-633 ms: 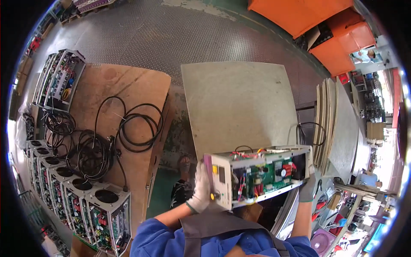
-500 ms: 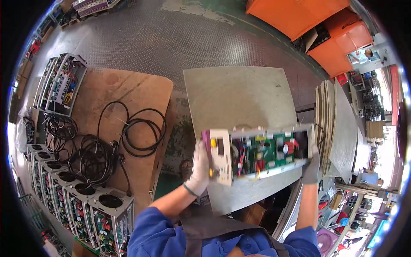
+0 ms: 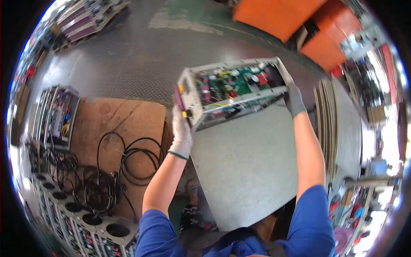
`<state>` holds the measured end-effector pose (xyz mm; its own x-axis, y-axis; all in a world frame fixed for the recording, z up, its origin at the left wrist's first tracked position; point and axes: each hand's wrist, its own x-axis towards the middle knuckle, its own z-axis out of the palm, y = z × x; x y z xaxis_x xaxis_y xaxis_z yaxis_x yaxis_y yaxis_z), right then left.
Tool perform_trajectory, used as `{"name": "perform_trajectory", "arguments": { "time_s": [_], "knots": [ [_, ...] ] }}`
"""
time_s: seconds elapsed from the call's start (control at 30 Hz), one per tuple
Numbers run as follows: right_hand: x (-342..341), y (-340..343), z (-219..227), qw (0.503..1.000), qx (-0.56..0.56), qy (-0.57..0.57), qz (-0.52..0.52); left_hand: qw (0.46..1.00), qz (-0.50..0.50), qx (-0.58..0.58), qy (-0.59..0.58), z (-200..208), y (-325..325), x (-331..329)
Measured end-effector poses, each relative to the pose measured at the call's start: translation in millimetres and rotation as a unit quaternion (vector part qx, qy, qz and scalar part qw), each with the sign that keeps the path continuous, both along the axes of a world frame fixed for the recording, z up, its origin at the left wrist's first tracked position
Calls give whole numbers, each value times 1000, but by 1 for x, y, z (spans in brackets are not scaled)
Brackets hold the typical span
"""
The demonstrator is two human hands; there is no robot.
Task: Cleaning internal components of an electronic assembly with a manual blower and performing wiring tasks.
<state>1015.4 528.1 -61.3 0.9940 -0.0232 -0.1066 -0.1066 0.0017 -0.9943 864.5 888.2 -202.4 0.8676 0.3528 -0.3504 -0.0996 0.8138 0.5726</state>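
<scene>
Between my two gloved hands I hold an uncovered electronic power unit (image 3: 227,96), a metal frame with a green circuit board, coloured wires and components inside. Its pale front panel has a purple edge and yellow parts. My left hand (image 3: 182,130), in a white glove, grips the front-panel end. At the opposite end my right hand (image 3: 295,98), in a grey-looking glove, is closed on the frame; part of its fingers is hidden. The unit is held tilted over the far part of a grey board-topped table (image 3: 246,167).
To the left, a brown wooden board (image 3: 117,115) carries coiled black cables (image 3: 143,160). A row of similar units with round fans (image 3: 92,219) lines the lower left, another unit group (image 3: 60,115) above. Upright sheets (image 3: 327,124) lean at right. Orange bins (image 3: 278,17) stand beyond.
Both hands have carried the power unit away from my body, up and slightly left in view. It has tilted, showing more of its near side. The view has shifted too.
</scene>
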Motion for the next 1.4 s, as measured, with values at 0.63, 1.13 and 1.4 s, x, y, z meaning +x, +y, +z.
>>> {"name": "perform_trajectory", "arguments": {
  "time_s": [0.63,1.13,1.4],
  "knots": [
    [13,-212,-172,936,-140,95,-310,318,-298,900,7,-24,-133,-208],
    [166,-101,-166,975,55,-14,-216,365,-297,882,25,-15,-134,-203],
    [202,-109,-190,947,88,223,-215,345,-291,891,42,-13,-138,-200]
  ]
}}
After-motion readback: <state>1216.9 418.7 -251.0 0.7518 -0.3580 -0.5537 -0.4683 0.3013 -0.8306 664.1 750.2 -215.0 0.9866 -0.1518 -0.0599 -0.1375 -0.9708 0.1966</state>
